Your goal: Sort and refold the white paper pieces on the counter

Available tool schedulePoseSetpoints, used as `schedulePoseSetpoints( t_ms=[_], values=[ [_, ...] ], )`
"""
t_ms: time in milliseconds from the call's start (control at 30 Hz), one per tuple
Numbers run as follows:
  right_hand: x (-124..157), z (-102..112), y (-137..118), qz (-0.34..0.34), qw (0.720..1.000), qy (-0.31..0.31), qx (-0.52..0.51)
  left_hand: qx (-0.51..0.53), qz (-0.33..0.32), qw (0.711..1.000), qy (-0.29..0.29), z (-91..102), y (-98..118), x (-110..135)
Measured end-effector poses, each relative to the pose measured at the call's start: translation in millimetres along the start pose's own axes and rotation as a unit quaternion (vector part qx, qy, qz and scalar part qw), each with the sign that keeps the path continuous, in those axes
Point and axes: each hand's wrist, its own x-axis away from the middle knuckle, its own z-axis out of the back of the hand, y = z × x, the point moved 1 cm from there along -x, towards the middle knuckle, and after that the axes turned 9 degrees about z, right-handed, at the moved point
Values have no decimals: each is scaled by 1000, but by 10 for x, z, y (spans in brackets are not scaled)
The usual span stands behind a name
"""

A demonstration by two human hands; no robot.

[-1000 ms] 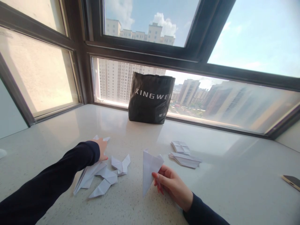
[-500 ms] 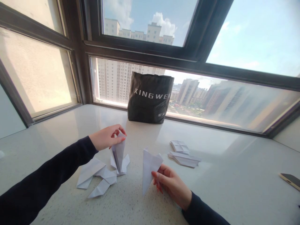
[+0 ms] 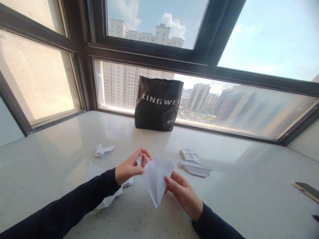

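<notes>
In front of me is a folded white paper [image 3: 156,179] shaped like a paper plane, its point down and its two wide flaps spread upward. My left hand [image 3: 134,166] pinches the left flap between thumb and fingers. On the other side, my right hand [image 3: 183,191] grips the right edge, thumb on the face and fingers behind. I cannot tell whether the two flaps belong to one sheet. Under my left forearm lie more folded papers [image 3: 96,171], partly hidden by the sleeve.
A small folded paper [image 3: 103,151] lies at the left, and a folded square [image 3: 189,155] and a flat folded boat-like paper [image 3: 195,168] lie at the right. A black bag [image 3: 158,104] stands by the window. A phone [image 3: 307,191] rests at the right edge.
My left hand has moved right and down, from above the left papers to the paper at my right hand, which now looks wider. The small paper at far left has come into sight.
</notes>
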Motion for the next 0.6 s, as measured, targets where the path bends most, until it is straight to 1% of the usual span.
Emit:
schedulePoseSetpoints(
  t_ms=[133, 233, 333, 433, 600],
  values=[
    [11, -38, -15, 3, 999, -38, 0, -49, -5, 998, -29, -60, -136, -14],
    [18, -49, 11, 3, 998, -67, 10, -37, -1, 999, -37, -94, -155, 2],
    [13, -37, 45, 8, 997, -65, 37, -8, 13, 999, -51, -131, -143, 28],
    [5, -13, 67, 10, 997, -51, 54, 5, 12, 999, -48, -140, -149, 29],
    [3, -12, 64, 17, 995, -66, 67, 24, 2, 999, -40, -103, -220, -14]
  ],
)
